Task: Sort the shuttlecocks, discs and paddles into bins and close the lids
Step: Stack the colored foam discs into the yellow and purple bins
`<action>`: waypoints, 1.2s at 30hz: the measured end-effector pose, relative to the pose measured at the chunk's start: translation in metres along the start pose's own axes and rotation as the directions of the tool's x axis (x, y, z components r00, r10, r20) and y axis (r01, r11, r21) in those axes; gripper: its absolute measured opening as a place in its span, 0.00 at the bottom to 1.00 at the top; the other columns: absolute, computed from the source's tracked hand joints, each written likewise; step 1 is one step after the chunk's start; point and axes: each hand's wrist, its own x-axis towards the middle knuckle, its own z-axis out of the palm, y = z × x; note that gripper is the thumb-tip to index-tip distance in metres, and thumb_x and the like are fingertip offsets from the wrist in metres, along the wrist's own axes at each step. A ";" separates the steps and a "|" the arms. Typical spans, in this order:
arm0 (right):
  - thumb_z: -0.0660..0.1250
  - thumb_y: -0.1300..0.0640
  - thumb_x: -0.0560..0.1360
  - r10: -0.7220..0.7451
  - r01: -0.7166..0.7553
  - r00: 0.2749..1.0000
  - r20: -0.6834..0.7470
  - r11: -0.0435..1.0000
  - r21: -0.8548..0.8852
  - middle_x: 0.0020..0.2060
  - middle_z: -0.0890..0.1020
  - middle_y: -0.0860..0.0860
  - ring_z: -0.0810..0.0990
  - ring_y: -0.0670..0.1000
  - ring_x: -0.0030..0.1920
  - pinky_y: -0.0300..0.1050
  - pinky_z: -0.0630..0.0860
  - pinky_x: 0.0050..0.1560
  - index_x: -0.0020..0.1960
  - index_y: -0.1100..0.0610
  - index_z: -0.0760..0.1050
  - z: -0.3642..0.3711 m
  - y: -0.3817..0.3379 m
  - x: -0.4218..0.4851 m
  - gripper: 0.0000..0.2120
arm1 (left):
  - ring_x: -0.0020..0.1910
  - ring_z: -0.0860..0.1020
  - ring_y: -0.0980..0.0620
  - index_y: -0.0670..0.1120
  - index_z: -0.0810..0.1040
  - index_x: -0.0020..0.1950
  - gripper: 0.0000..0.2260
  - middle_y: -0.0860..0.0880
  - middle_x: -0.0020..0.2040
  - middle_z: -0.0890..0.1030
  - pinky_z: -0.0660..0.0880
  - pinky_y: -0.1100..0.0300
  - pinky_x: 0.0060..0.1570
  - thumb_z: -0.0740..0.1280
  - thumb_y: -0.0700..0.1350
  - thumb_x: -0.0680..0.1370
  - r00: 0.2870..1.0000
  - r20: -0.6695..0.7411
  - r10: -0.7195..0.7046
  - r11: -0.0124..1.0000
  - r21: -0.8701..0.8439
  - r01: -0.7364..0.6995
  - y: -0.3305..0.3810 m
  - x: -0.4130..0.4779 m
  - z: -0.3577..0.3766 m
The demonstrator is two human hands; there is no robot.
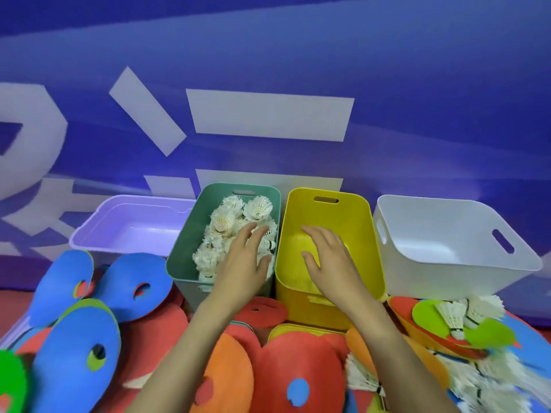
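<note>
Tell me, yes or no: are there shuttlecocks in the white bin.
No; the white bin shows only its bare inside, while the shuttlecocks sit piled in the green bin.

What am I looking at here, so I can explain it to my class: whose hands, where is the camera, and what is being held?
No machine here: a person wears one camera on the head, looking down at their own bare hands. The left hand lies open over white shuttlecocks in the green bin; the right hand reaches open into the yellow bin. Neither visibly holds anything. A purple bin and a white bin stand on either side. In front lie coloured foam pieces and loose shuttlecocks.
</note>
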 end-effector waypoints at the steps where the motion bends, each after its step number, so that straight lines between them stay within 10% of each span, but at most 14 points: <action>1: 0.64 0.60 0.76 -0.017 0.017 1.000 -0.018 1.000 0.012 0.63 0.74 0.53 0.69 0.53 0.65 0.47 0.65 0.66 0.69 0.57 0.68 -0.007 0.006 -0.012 0.21 | 0.71 0.63 0.49 0.47 0.67 0.70 0.22 0.48 0.72 0.63 0.64 0.57 0.65 0.65 0.41 0.77 1.000 -0.019 0.011 1.000 -0.005 -0.011 0.008 -0.012 0.006; 13: 0.63 0.58 0.77 0.071 -0.086 0.989 0.126 0.989 0.122 0.59 0.75 0.53 0.73 0.53 0.61 0.43 0.67 0.60 0.65 0.58 0.71 -0.018 0.058 -0.144 0.16 | 0.60 0.73 0.52 0.49 0.75 0.60 0.12 0.52 0.61 0.72 0.73 0.57 0.52 0.66 0.43 0.76 0.971 0.058 -0.233 0.972 0.035 0.231 0.047 -0.165 0.090; 25: 0.65 0.56 0.76 0.424 -0.411 0.740 0.522 0.900 -0.149 0.55 0.79 0.59 0.78 0.60 0.56 0.48 0.73 0.49 0.60 0.62 0.68 0.040 0.062 -0.166 0.16 | 0.61 0.71 0.47 0.49 0.76 0.62 0.14 0.49 0.61 0.74 0.67 0.56 0.59 0.62 0.43 0.77 0.841 0.176 -0.511 0.846 0.278 0.456 0.045 -0.233 0.116; 36: 0.64 0.60 0.77 0.149 -0.158 0.987 0.054 0.961 0.229 0.44 0.80 0.54 0.79 0.58 0.44 0.48 0.71 0.39 0.51 0.59 0.72 -0.022 0.051 -0.173 0.04 | 0.58 0.69 0.43 0.38 0.65 0.63 0.18 0.43 0.58 0.66 0.71 0.48 0.54 0.65 0.33 0.75 0.786 -0.215 -0.579 0.814 -0.199 0.545 0.054 -0.217 0.115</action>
